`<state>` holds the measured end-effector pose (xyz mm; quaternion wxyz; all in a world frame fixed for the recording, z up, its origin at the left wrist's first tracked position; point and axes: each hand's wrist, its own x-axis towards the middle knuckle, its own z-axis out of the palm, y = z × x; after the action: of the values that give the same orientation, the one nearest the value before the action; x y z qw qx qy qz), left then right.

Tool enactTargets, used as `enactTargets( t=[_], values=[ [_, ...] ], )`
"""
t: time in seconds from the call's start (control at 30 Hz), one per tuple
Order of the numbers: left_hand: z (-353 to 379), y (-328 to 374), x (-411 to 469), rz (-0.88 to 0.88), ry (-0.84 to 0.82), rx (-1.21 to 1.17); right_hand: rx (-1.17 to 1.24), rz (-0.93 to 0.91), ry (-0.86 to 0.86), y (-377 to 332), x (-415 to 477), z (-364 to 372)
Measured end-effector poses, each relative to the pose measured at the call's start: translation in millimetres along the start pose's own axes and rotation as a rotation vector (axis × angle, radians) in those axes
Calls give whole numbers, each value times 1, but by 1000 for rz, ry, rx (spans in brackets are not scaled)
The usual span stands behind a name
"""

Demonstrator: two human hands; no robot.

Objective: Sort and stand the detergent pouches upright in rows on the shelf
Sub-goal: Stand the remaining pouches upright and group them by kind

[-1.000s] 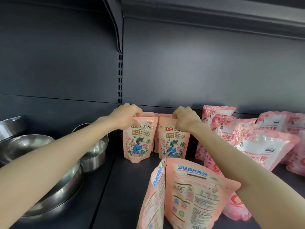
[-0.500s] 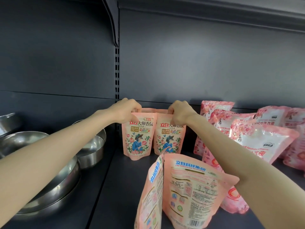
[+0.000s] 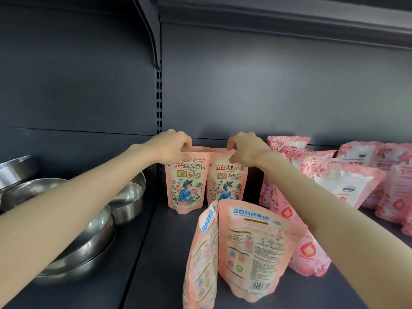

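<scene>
My left grip (image 3: 171, 146) pinches the left pouch (image 3: 186, 188), my right grip (image 3: 245, 148) the right pouch (image 3: 225, 186), standing them on the shelf (image 3: 156, 241); next, I think, a gentle release.

Stacked steel basins (image 3: 66, 241) left of the slotted upright (image 3: 158, 103); smaller steel bowl (image 3: 129, 197) just beside it.

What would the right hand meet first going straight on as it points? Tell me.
The right hand pinches the top edge of the right peach pouch. Straight on, beyond it, probably the shelf's dark back panel comes next; whether another pouch stands between is unclear from this view.
</scene>
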<state>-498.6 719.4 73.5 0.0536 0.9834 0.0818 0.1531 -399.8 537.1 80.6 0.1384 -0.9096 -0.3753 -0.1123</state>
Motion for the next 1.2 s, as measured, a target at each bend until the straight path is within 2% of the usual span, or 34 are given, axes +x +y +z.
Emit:
enactTargets(
  t=[0.1,0.27,0.47,0.6,0.73,0.8,0.97,1.03,1.1,1.2],
  values=[
    [-12,17,-20,43,91,-76,73,-63,21,2,-20,-13],
    [-22,54,-79,82,171,-332,260,-212,44,5,-78,-35],
    [-9,88,-157,-35,196,-798,551,-251,-5,21,-146,-36],
    [19,109,-196,-191,170,-1051,776,-191,-111,29,-186,-23],
    [61,116,-219,-253,10,-989,925,-157,-217,33,-214,11],
    [78,119,-224,-286,4,-940,904,-122,-194,32,-222,28],
    [97,119,-222,-326,260,-783,770,-24,-87,30,-223,58],
    [105,122,-218,-378,384,-686,772,50,-16,31,-220,72],
    [113,124,-212,-405,424,-600,820,85,-7,31,-216,83],
    [114,113,-207,-443,204,-706,886,102,-60,31,-211,91]
  ],
)
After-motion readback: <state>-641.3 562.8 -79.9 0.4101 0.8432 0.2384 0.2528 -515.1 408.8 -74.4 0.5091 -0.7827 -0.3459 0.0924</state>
